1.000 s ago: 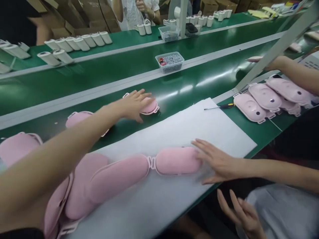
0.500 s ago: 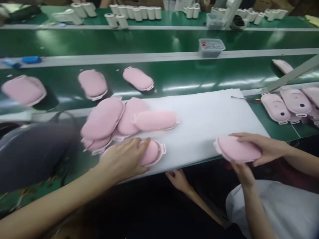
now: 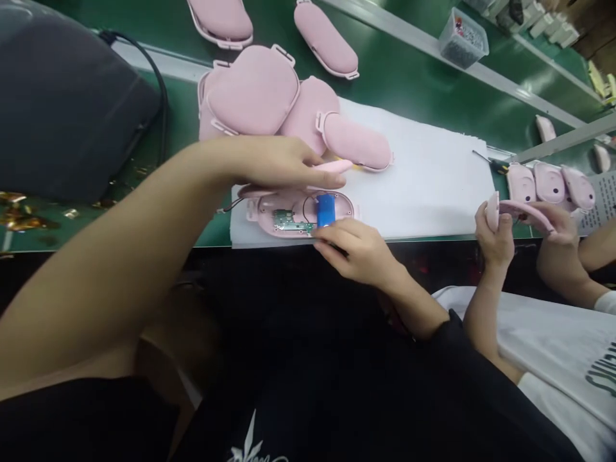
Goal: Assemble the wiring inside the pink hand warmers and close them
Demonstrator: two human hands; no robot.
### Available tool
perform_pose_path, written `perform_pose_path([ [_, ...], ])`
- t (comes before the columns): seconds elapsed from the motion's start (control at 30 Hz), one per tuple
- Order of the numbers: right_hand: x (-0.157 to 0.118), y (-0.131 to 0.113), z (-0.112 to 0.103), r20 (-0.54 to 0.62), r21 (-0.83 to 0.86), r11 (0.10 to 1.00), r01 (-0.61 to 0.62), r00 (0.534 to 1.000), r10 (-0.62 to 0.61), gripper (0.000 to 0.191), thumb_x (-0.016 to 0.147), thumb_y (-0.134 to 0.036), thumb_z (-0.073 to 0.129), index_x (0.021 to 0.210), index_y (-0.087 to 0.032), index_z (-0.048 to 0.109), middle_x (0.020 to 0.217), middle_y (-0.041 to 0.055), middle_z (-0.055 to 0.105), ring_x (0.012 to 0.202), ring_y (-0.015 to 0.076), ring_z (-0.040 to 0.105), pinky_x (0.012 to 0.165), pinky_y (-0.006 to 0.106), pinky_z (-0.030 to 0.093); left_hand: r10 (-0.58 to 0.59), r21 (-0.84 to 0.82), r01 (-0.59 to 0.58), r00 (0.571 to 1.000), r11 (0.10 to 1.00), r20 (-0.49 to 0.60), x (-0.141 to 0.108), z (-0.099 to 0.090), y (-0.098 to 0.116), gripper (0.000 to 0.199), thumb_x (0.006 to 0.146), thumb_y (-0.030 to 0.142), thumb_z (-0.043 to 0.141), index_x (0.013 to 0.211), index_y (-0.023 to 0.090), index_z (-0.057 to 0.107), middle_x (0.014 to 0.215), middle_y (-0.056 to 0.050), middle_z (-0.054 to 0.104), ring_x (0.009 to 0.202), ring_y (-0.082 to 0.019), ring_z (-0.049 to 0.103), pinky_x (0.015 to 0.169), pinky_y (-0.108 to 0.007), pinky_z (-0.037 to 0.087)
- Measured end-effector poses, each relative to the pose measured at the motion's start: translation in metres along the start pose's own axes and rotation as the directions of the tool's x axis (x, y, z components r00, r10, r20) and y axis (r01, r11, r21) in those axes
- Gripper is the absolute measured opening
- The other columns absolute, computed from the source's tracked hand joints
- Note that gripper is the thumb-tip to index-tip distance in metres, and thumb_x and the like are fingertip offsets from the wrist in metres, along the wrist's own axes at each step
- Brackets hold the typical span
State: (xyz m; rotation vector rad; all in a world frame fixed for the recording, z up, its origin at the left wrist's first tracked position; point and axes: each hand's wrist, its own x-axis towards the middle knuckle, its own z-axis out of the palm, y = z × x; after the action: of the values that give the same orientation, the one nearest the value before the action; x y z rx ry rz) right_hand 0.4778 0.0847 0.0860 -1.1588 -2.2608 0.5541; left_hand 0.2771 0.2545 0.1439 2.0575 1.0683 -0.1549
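Observation:
An opened pink case (image 3: 267,223) lies on the white sheet at the table's front edge, with a green circuit board (image 3: 286,220) and a blue block (image 3: 326,210) inside. My left hand (image 3: 293,163) reaches over its back edge, fingers wrapped round a pink cover piece (image 3: 339,166). At the right end, my right hand (image 3: 353,247) has its fingertips pressed together at the case rim, just below the blue block; what they hold, if anything, is hidden. Behind my left hand, closed pink cases (image 3: 257,90) lie piled up.
A dark grey machine (image 3: 62,96) with a black cable stands at the left. To the right, a co-worker's hands (image 3: 498,240) hold pink parts. Farther back are a screwdriver (image 3: 499,165) and a clear box (image 3: 463,38).
The case under my left hand is now open, showing its inside. My right hand has come up to it from below the table edge. The view has turned and shifted.

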Motion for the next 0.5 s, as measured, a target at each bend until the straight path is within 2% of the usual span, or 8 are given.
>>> perform_pose_path([
  [0.07, 0.023, -0.001, 0.002, -0.075, -0.192, 0.981, -0.002, 0.997, -0.012, 0.021, 0.109, -0.031, 0.057, 0.113, -0.019, 0.074, 0.108, 0.0077, 0.078, 0.099, 0.0197, 0.072, 0.088, 0.032, 0.057, 0.023, -0.008, -0.023, 0.999, 1.000, 0.036, 0.002, -0.005, -0.001, 0.084, 0.080, 0.098, 0.047, 0.103, 0.024, 0.079, 0.077, -0.003, 0.069, 0.073, -0.020, 0.059, 0.079, -0.035, 0.044],
  [0.1, 0.034, -0.001, 0.002, -0.098, -0.267, 0.963, -0.041, 0.995, 0.015, 0.024, 0.110, -0.033, 0.055, 0.113, -0.019, 0.074, 0.105, 0.0079, 0.078, 0.096, 0.0201, 0.072, 0.084, 0.032, 0.056, 0.043, -0.011, -0.042, 0.999, 0.999, 0.034, 0.003, -0.006, -0.002, 0.085, 0.081, 0.098, 0.044, 0.103, 0.024, 0.079, 0.076, -0.003, 0.069, 0.073, -0.020, 0.058, 0.079, -0.035, 0.044],
  [0.17, 0.052, -0.001, 0.002, -0.143, -0.360, 0.918, -0.167, 0.982, 0.123, 0.026, 0.109, -0.035, 0.057, 0.111, -0.017, 0.075, 0.099, 0.0077, 0.077, 0.087, 0.0212, 0.072, 0.077, 0.033, 0.055, 0.080, -0.035, -0.079, 0.997, 0.996, 0.016, 0.003, -0.006, -0.002, 0.086, 0.084, 0.098, 0.042, 0.105, 0.023, 0.078, 0.077, -0.004, 0.070, 0.075, -0.020, 0.059, 0.080, -0.035, 0.044],
  [0.23, 0.063, 0.003, -0.001, -0.119, -0.401, 0.874, -0.273, 0.962, 0.246, 0.026, 0.105, -0.033, 0.062, 0.117, -0.015, 0.075, 0.101, 0.0080, 0.078, 0.084, 0.0229, 0.072, 0.075, 0.034, 0.054, 0.089, -0.062, -0.087, 0.996, 0.994, 0.019, 0.002, -0.006, -0.003, 0.087, 0.085, 0.098, 0.043, 0.110, 0.022, 0.079, 0.082, -0.006, 0.072, 0.079, -0.022, 0.061, 0.082, -0.037, 0.046],
  [0.3, 0.070, 0.007, -0.005, -0.042, -0.396, 0.865, -0.306, 0.948, 0.317, 0.026, 0.103, -0.026, 0.061, 0.121, -0.015, 0.076, 0.110, 0.0091, 0.079, 0.091, 0.0248, 0.074, 0.078, 0.035, 0.055, 0.095, -0.086, -0.094, 0.995, 0.992, 0.012, 0.000, -0.006, -0.003, 0.087, 0.085, 0.097, 0.045, 0.114, 0.021, 0.079, 0.086, -0.007, 0.073, 0.082, -0.025, 0.063, 0.085, -0.038, 0.048],
  [0.37, 0.074, 0.010, -0.009, 0.038, -0.341, 0.894, -0.289, 0.947, 0.320, 0.026, 0.103, -0.016, 0.056, 0.116, -0.016, 0.079, 0.117, 0.0092, 0.079, 0.100, 0.0247, 0.074, 0.085, 0.035, 0.056, 0.108, -0.107, -0.107, 0.994, 0.988, 0.009, -0.003, -0.007, -0.003, 0.088, 0.086, 0.095, 0.046, 0.117, 0.020, 0.078, 0.086, -0.009, 0.073, 0.085, -0.026, 0.065, 0.088, -0.039, 0.049],
  [0.43, 0.078, 0.011, -0.012, 0.076, -0.266, 0.927, -0.265, 0.953, 0.295, 0.025, 0.101, -0.012, 0.057, 0.109, -0.015, 0.081, 0.116, 0.0086, 0.079, 0.102, 0.0232, 0.074, 0.088, 0.034, 0.055, 0.130, -0.131, -0.129, 0.992, 0.983, 0.000, -0.005, -0.007, -0.004, 0.088, 0.088, 0.094, 0.046, 0.119, 0.018, 0.078, 0.086, -0.009, 0.073, 0.088, -0.027, 0.066, 0.092, -0.040, 0.051],
  [0.5, 0.080, 0.010, -0.014, 0.086, -0.204, 0.943, -0.262, 0.955, 0.284, 0.021, 0.098, -0.016, 0.064, 0.112, -0.014, 0.079, 0.108, 0.0077, 0.080, 0.094, 0.0217, 0.074, 0.085, 0.033, 0.056, 0.145, -0.155, -0.146, 0.989, 0.977, -0.016, -0.008, -0.007, -0.004, 0.088, 0.088, 0.093, 0.047, 0.119, 0.017, 0.077, 0.086, -0.009, 0.072, 0.090, -0.028, 0.067, 0.096, -0.041, 0.051],
])
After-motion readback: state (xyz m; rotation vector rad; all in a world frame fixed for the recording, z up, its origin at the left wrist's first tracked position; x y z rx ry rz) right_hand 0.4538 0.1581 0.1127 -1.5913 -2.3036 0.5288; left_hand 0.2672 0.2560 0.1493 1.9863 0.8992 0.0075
